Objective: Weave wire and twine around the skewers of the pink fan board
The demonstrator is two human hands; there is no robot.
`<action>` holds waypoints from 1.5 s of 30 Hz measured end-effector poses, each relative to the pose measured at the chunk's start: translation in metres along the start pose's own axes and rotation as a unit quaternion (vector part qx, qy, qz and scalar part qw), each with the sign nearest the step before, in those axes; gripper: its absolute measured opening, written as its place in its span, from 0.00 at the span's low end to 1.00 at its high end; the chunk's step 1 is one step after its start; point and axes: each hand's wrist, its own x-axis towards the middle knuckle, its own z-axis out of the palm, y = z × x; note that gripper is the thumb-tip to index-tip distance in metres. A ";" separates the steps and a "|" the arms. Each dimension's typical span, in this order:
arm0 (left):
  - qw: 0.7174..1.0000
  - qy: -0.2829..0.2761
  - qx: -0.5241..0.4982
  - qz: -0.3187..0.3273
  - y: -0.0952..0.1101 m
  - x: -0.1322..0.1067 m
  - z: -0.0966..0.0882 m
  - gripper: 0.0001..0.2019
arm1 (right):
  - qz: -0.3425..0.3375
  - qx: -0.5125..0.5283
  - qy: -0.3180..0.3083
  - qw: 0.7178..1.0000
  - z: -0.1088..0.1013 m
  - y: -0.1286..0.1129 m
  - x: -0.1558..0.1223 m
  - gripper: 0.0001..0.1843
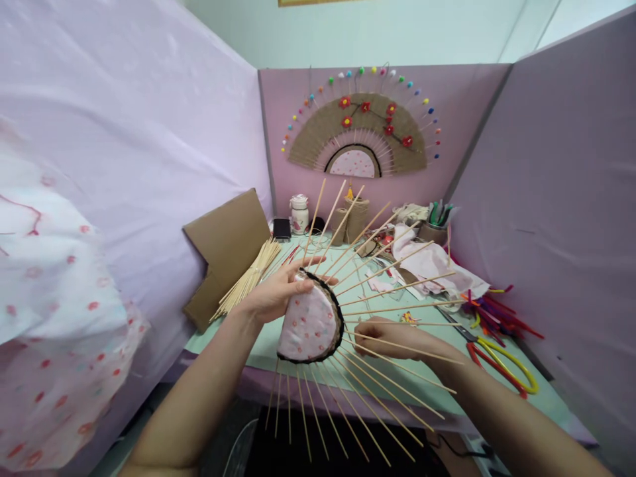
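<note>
My left hand [278, 290] grips the upper end of a half-round fan base [309, 326], its thumb lying on the front and its fingers behind. Pale cloth with small red flowers covers the base, and a black braided trim follows its curved edge. Many thin wooden sticks [403, 307] fan out from that edge, up, right and down toward me. Just right of the base is my right hand [380, 336], closed, with its fingers curled. Some sticks pass in front of it. What its fingertips hold, if anything, is hidden.
A finished fan [308, 142] hangs on the back panel. Loose sticks [251, 275] lean by bent cardboard [228, 238] at left. Twine spools [356, 218] and a white bottle [299, 215] stand behind. Scissors [504, 364], pipe cleaners [489, 318] and pink cloth [432, 262] lie right.
</note>
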 end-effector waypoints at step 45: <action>0.998 0.007 0.005 0.055 -0.003 0.002 0.005 0.30 | -0.053 0.031 0.038 0.997 -0.003 0.004 -0.004 0.13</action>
